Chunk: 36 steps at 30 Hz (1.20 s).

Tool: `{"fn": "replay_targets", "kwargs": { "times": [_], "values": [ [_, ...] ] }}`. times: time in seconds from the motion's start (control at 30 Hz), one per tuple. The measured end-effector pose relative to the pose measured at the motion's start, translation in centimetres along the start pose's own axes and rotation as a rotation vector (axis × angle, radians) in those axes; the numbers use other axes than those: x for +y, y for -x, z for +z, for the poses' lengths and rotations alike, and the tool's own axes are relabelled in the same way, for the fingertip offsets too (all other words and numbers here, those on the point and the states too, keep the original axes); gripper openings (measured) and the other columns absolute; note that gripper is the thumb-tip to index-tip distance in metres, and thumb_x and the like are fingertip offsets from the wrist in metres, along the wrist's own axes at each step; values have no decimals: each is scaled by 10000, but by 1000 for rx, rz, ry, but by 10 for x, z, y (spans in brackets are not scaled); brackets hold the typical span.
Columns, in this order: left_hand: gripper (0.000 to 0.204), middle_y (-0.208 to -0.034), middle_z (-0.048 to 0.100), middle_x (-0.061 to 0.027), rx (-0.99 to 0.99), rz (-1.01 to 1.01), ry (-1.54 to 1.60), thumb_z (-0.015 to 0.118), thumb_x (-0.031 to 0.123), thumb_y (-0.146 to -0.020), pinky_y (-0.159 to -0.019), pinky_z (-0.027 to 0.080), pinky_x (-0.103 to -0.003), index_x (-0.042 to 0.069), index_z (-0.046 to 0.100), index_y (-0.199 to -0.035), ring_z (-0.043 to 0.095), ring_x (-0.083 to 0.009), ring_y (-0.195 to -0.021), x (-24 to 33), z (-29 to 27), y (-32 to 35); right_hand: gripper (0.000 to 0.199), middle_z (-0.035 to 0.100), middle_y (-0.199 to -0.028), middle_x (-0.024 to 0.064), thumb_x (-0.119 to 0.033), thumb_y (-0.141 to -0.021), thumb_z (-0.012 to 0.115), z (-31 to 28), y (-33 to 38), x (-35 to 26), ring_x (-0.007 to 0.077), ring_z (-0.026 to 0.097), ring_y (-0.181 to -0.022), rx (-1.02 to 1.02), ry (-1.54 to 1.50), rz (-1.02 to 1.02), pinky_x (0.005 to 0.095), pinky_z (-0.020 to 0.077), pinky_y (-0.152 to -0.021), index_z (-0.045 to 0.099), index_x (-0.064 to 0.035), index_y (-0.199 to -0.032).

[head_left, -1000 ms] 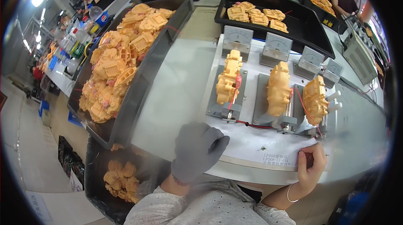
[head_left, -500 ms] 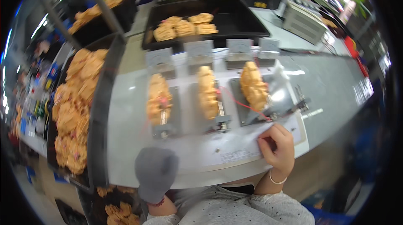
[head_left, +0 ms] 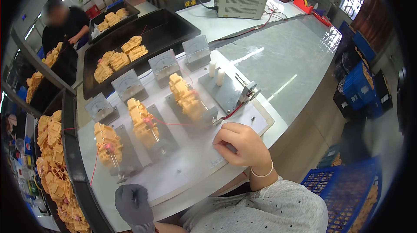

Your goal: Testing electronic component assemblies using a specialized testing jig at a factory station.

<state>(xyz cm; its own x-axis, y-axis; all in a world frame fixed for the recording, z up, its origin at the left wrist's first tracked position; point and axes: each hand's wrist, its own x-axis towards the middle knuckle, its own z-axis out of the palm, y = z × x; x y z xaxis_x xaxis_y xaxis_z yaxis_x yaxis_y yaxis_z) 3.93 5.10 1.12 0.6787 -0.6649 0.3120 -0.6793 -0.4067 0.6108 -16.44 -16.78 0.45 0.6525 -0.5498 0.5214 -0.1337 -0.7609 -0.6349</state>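
My right hand (head_left: 243, 145), bare with a pale bangle at the wrist, is closed in a pinch over the front of the white board (head_left: 195, 163); whatever its fingers hold is hidden. A dark grey glove covers my left hand (head_left: 131, 202), curled into a fist at the near edge; its inside is hidden. Yellow moulded plastic parts lie on three metal fixtures: a left one (head_left: 107, 139), a middle one (head_left: 142, 118) and a right one (head_left: 184, 94). A red wire (head_left: 173, 123) runs from the middle part toward a clamp near my right hand. The fourth fixture (head_left: 221, 89) shows white pegs.
Several analogue meters (head_left: 164, 68) stand behind the fixtures. A black tray (head_left: 163, 24) with yellow parts sits beyond them, and a heaped bin (head_left: 71, 146) borders the left. A beige bench instrument (head_left: 240, 3) stands farther back. Blue crates (head_left: 334, 189) are at right. A person (head_left: 65, 24) sits far left.
My view has swung to the right, so the board appears tilted and farther left. The fourth fixture's pegs now show plainly. Both hands stay closed near the board's front; the three parts remain on their fixtures.
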Motion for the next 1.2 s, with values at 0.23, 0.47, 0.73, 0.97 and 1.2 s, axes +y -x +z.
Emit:
{"fn": "replay_targets", "kwargs": {
  "times": [0.23, 0.47, 0.73, 0.97, 1.2],
  "values": [
    [92, -700, 471, -85, 27, 57, -7, 593, 5, -745, -590, 365, -328, 4, 501, -739, 450, -208, -638, -7, 9, 0, 96, 498, -654, 79, 13, -695, 654, -3, 0, -1, 251, 516, -572, 6, -7, -3, 335, 421, -510, 580, -39, -727],
    [94, -634, 440, -83, 158, 131, -66, 583, 33, -706, -562, 325, -383, 45, 493, -680, 425, -257, -619, -14, 20, 1, 106, 513, -693, 87, 33, -695, 637, -2, 2, 2, 260, 526, -609, -8, -39, -19, 332, 435, -538, 578, -35, -753],
    [94, -686, 440, -80, 100, 141, -124, 574, -1, -759, -586, 355, -337, 12, 485, -732, 440, -213, -642, -17, 16, 3, 100, 520, -689, 76, 39, -689, 635, -3, -1, -3, 245, 525, -589, -11, -69, 88, 319, 431, -523, 580, -29, -738],
    [91, -690, 437, -81, 93, 117, -116, 566, -7, -758, -588, 354, -338, 12, 484, -726, 437, -210, -638, -16, 17, 4, 117, 483, -652, 75, 43, -660, 627, -3, 1, 2, 246, 496, -561, 13, -18, -52, 325, 408, -502, 557, -38, -706],
    [97, -683, 438, -83, 100, 122, -120, 571, -9, -748, -586, 356, -341, 14, 481, -719, 441, -215, -640, -16, 14, 4, 123, 477, -648, 78, 44, -650, 630, -1, -2, 2, 251, 492, -561, 4, -30, -44, 328, 404, -501, 557, -38, -707]
  ]
}}
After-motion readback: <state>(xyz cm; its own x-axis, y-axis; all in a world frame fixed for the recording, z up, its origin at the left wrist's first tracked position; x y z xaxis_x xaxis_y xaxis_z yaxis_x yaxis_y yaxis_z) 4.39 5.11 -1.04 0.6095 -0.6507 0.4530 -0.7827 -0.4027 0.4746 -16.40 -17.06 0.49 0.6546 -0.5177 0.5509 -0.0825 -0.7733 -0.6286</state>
